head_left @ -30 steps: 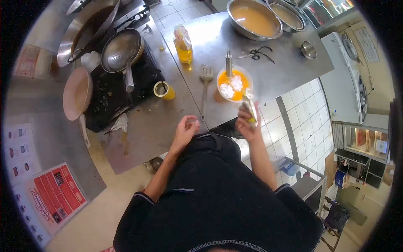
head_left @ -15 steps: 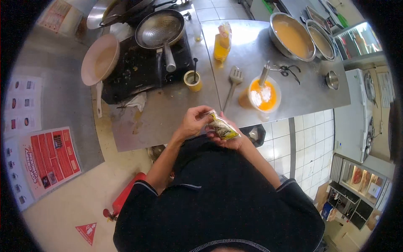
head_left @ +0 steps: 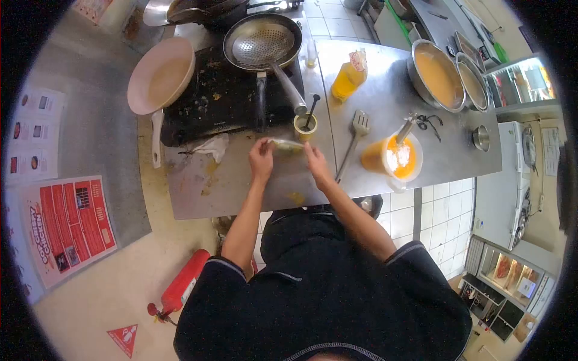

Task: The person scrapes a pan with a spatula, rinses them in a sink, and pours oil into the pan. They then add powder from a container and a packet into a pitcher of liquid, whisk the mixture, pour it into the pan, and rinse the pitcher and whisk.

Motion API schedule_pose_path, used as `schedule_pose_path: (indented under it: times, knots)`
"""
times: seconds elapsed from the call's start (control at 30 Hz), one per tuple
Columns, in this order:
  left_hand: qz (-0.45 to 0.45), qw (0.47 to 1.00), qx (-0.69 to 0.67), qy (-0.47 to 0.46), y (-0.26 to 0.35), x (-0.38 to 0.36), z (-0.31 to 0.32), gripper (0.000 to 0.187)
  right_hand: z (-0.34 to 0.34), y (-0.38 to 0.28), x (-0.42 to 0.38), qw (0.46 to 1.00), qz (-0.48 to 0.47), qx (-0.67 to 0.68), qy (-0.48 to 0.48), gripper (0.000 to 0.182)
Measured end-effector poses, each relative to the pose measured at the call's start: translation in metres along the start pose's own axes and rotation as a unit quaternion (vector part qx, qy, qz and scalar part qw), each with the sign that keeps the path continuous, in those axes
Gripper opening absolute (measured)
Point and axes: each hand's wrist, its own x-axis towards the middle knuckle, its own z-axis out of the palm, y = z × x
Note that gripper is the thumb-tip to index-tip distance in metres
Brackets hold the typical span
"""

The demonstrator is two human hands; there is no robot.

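Observation:
My left hand (head_left: 262,161) and my right hand (head_left: 316,163) pinch the two ends of a small packet (head_left: 286,145), stretched level between them over the steel table. The packet is blurred and its print cannot be read. Just behind it stands a small yellow-rimmed cup (head_left: 305,127) with a dark-handled utensil in it. To the right, a slotted spatula (head_left: 361,123) lies on the table. Beyond that is a clear jug (head_left: 376,157) of orange liquid with white powder on top and a metal rod leaning in it.
Left of my hands are a black stove (head_left: 208,99), a pink pan (head_left: 139,81) and a steel pan with a strainer (head_left: 262,41). Farther back stand a bag of yellow liquid (head_left: 349,79) and a steel bowl of tan liquid (head_left: 436,75). A small bowl (head_left: 481,138) sits at right.
Both hands have moved forward and away from my body, spreading apart with the packet now stretched between them. The camera view has shifted slightly.

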Motion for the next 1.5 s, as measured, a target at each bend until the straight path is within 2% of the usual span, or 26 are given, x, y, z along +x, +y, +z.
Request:
schedule_pose_path:
  times: [0.1, 0.17, 0.2, 0.3, 0.37, 0.4, 0.43, 0.5, 0.57, 0.6, 0.63, 0.67, 0.7, 0.73, 0.77, 0.8, 0.83, 0.87, 0.9, 0.93, 0.97, 1.03, 1.13, 1.23, 1.43, 1.5]
  knots:
    - [0.08, 0.985, 0.144, 0.058, -0.021, 0.015, -0.006, 0.016, -0.015, 0.027, -0.021, 0.982, -0.13, -0.138, -0.001, 0.048]
    - [0.152, 0.963, 0.19, 0.111, -0.072, 0.034, -0.002, 0.014, -0.037, -0.005, -0.075, 0.976, -0.172, -0.136, 0.001, 0.041]
    - [0.125, 0.975, 0.16, 0.094, -0.072, 0.038, -0.001, 0.015, -0.055, -0.027, -0.1, 0.972, -0.19, -0.137, 0.01, 0.038]
    - [0.08, 0.982, 0.132, 0.106, -0.052, 0.036, 0.004, 0.015, -0.13, -0.07, -0.117, 0.889, -0.379, -0.211, 0.146, 0.035]
    - [0.076, 0.981, 0.142, 0.112, -0.07, 0.05, 0.011, 0.018, -0.195, -0.102, -0.091, 0.836, -0.413, -0.226, 0.28, 0.036]
    - [0.074, 0.979, 0.149, 0.119, -0.073, 0.052, 0.017, 0.02, -0.211, -0.131, -0.079, 0.835, -0.416, -0.159, 0.325, 0.035]
    - [0.097, 0.964, 0.169, 0.184, -0.065, 0.045, 0.023, 0.021, -0.227, -0.157, -0.067, 0.828, -0.415, -0.091, 0.365, 0.035]
    - [0.146, 0.914, 0.204, 0.317, -0.036, 0.026, 0.033, 0.024, -0.265, -0.167, -0.014, 0.789, -0.424, -0.237, 0.376, 0.035]
    - [0.113, 0.907, 0.231, 0.335, -0.011, -0.019, 0.046, 0.025, -0.279, -0.158, 0.014, 0.822, -0.374, -0.365, 0.225, 0.035]
    - [0.071, 0.961, 0.143, 0.225, 0.018, -0.051, 0.057, 0.023, -0.284, -0.156, 0.024, 0.825, -0.344, -0.425, 0.143, 0.036]
    - [0.021, 0.992, 0.056, 0.109, 0.054, -0.088, 0.067, 0.021, -0.284, -0.158, 0.024, 0.812, -0.355, -0.438, 0.149, 0.035]
    - [0.023, 0.998, 0.045, -0.048, 0.079, -0.116, 0.08, 0.018, -0.28, -0.161, 0.02, 0.8, -0.365, -0.452, 0.153, 0.034]
    - [0.007, 0.976, 0.011, -0.219, 0.116, -0.139, 0.094, 0.022, -0.28, -0.159, 0.019, 0.787, -0.375, -0.465, 0.153, 0.034]
    - [-0.035, 0.908, 0.03, -0.417, 0.121, -0.152, 0.108, 0.033, -0.282, -0.149, 0.026, 0.812, -0.38, -0.418, 0.145, 0.034]
    - [-0.094, 0.84, -0.013, -0.534, 0.117, -0.169, 0.129, 0.052, -0.283, -0.135, 0.028, 0.869, -0.333, -0.352, 0.097, 0.034]
    - [-0.09, 0.811, -0.009, -0.578, 0.126, -0.178, 0.15, 0.07, -0.283, -0.121, 0.028, 0.913, -0.293, -0.28, 0.052, 0.033]
    - [-0.089, 0.806, 0.026, -0.585, 0.108, -0.192, 0.179, 0.086, -0.282, -0.121, 0.037, 0.941, -0.268, -0.205, 0.009, 0.032]
    - [-0.063, 0.777, 0.125, -0.614, 0.111, -0.194, 0.2, 0.093, -0.283, -0.116, 0.039, 0.914, -0.334, -0.226, -0.029, 0.032]
    - [-0.05, 0.832, 0.095, -0.544, 0.12, -0.207, 0.216, 0.093, -0.276, -0.115, 0.035, 0.935, -0.303, -0.186, -0.004, 0.035]
    - [0.061, 0.847, 0.167, -0.502, 0.088, -0.217, 0.237, 0.089, -0.27, -0.13, 0.023, 0.933, -0.309, -0.185, -0.011, 0.04]
    - [0.032, 0.886, 0.103, -0.452, 0.05, -0.23, 0.259, 0.074, -0.265, -0.126, 0.024, 0.946, -0.298, -0.131, 0.011, 0.043]
    - [-0.003, 0.895, 0.06, -0.443, 0.128, -0.219, 0.251, 0.054, -0.269, -0.13, 0.018, 0.964, -0.256, -0.072, -0.009, 0.052]
    - [0.112, 0.925, 0.063, -0.357, 0.156, -0.226, 0.248, 0.028, -0.278, -0.147, -0.004, 0.965, -0.26, 0.038, -0.024, 0.055]
    - [0.126, 0.912, 0.074, -0.383, 0.143, -0.224, 0.252, 0.025, -0.286, -0.164, -0.026, 0.954, -0.29, 0.074, -0.029, 0.054]
    - [0.191, 0.901, 0.103, -0.376, 0.105, -0.216, 0.241, 0.035, -0.305, -0.173, -0.045, 0.929, -0.356, 0.089, -0.055, 0.053]
    - [0.205, 0.909, 0.178, -0.317, 0.123, -0.218, 0.224, 0.036, -0.308, -0.167, -0.039, 0.923, -0.363, 0.115, -0.05, 0.053]
